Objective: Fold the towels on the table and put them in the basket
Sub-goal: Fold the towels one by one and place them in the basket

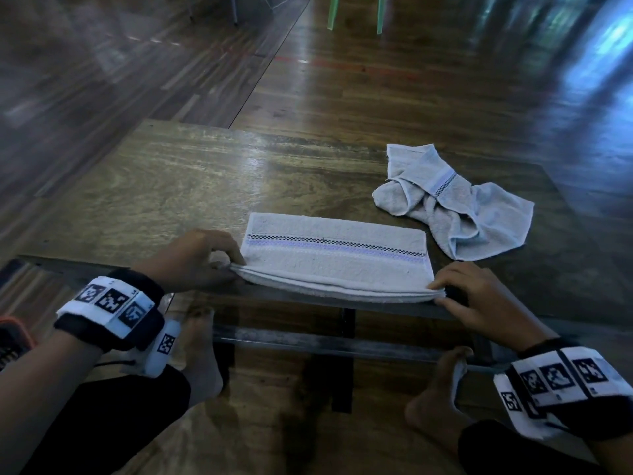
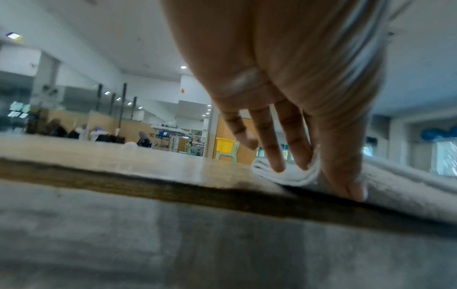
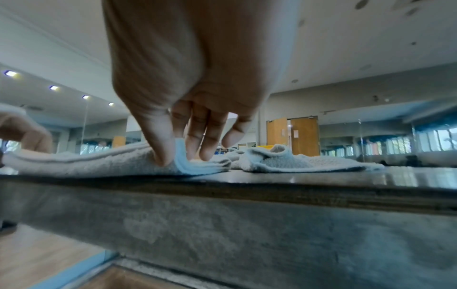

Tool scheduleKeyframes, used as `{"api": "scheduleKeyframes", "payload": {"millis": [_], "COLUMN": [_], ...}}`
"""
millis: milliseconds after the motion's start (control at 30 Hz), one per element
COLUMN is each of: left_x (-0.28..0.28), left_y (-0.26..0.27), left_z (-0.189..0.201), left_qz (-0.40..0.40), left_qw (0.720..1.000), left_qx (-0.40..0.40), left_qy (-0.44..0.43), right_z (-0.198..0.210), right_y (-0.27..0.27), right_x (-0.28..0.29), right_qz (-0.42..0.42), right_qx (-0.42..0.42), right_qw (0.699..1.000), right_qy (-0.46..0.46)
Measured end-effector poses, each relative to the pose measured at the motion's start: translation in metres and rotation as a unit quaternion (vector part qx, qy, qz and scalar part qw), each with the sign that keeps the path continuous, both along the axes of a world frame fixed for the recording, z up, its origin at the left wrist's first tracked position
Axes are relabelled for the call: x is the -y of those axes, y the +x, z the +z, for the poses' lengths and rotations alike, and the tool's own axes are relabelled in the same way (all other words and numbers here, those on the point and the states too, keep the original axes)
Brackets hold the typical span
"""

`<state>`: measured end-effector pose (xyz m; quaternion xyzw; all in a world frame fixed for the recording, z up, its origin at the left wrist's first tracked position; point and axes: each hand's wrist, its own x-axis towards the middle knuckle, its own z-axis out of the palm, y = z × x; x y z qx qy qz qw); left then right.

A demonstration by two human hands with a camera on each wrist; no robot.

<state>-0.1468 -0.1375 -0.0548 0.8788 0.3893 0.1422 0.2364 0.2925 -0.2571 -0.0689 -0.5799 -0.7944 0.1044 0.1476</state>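
Your left hand (image 1: 191,258) pinches the folded striped towel (image 1: 335,258) at its left corner | your right hand (image 1: 479,299) pinches its right corner | towel lies between both hands at the table edge (image 1: 308,298) | crumpled towel (image 1: 455,204) just beyond your right hand

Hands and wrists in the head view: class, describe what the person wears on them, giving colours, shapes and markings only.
Both hands, the left hand and the right hand, are bare, with no gloves or rings visible. Each wrist carries a black band topped by white blocks printed with square black-and-white coded markers. A further white marker block hangs under the left wrist. No sleeves reach the forearms.
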Motion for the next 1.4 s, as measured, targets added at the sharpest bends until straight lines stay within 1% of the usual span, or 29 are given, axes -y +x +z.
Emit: {"api": "scheduleKeyframes", "payload": {"millis": [100, 167, 233, 300, 367, 433, 533, 633, 733, 800, 867, 933, 967, 1000, 1067, 1167, 1267, 1400], "left_x": [0.005, 0.011, 0.015, 0.017, 0.015, 0.009, -0.006, -0.018, -0.029, -0.036, -0.042, -0.044, -0.043, -0.041, -0.037, -0.031, -0.029, -0.03], "left_y": [-0.004, -0.005, -0.007, -0.008, -0.008, -0.006, -0.004, 0.0, 0.01, 0.018, 0.025, 0.032, 0.037, 0.043, 0.058, 0.081, 0.097, 0.107], "left_z": [0.018, 0.033, 0.045, 0.05, 0.049, 0.042, 0.026, 0.011, 0.001, -0.005, -0.012, -0.016, -0.016, -0.016, -0.015, -0.013, -0.013, -0.011], "left_qz": [0.049, 0.051, 0.046, 0.032, 0.015, 0.014, 0.036, 0.061, 0.1, 0.127, 0.149, 0.175, 0.185, 0.187, 0.161, 0.109, 0.093, 0.09], "left_qw": [0.996, 0.988, 0.975, 0.962, 0.959, 0.966, 0.981, 0.989, 0.99, 0.991, 0.988, 0.978, 0.973, 0.97, 0.976, 0.985, 0.984, 0.979], "left_qx": [0.065, 0.122, 0.181, 0.216, 0.205, 0.167, 0.098, 0.053, 0.045, 0.027, -0.03, -0.106, -0.133, -0.146, -0.134, -0.1, -0.118, -0.147], "left_qy": [-0.044, -0.082, -0.123, -0.165, -0.194, -0.2, -0.163, -0.121, -0.084, -0.045, -0.001, 0.031, 0.037, 0.042, 0.064, 0.091, 0.099, 0.105], "right_z": [0.025, 0.045, 0.06, 0.07, 0.071, 0.063, 0.046, 0.036, 0.034, 0.031, 0.024, 0.017, 0.013, 0.01, 0.008, 0.01, 0.009, 0.012], "right_y": [-0.002, -0.005, -0.006, -0.005, -0.006, -0.007, -0.01, -0.012, -0.014, -0.015, -0.016, -0.018, -0.02, -0.022, -0.031, -0.051, -0.063, -0.067], "right_x": [0.008, 0.013, 0.018, 0.019, 0.014, 0.003, -0.015, -0.032, -0.05, -0.062, -0.072, -0.079, -0.081, -0.084, -0.087, -0.09, -0.094, -0.098], "right_qz": [-0.025, -0.053, -0.057, -0.054, -0.07, -0.088, -0.118, -0.146, -0.179, -0.194, -0.209, -0.215, -0.213, -0.211, -0.209, -0.166, -0.134, -0.14], "right_qx": [-0.101, -0.169, -0.239, -0.278, -0.287, -0.242, -0.145, -0.097, -0.06, -0.035, -0.015, 0.0, 0.021, 0.052, 0.092, 0.078, 0.062, 0.051], "right_qw": [0.995, 0.984, 0.969, 0.959, 0.955, 0.963, 0.974, 0.976, 0.976, 0.975, 0.972, 0.969, 0.968, 0.967, 0.968, 0.98, 0.984, 0.985], "right_qy": [-0.009, -0.012, -0.023, -0.024, -0.035, -0.073, -0.125, -0.127, -0.109, -0.097, -0.108, -0.124, -0.13, -0.129, -0.108, -0.077, -0.095, -0.082]}}
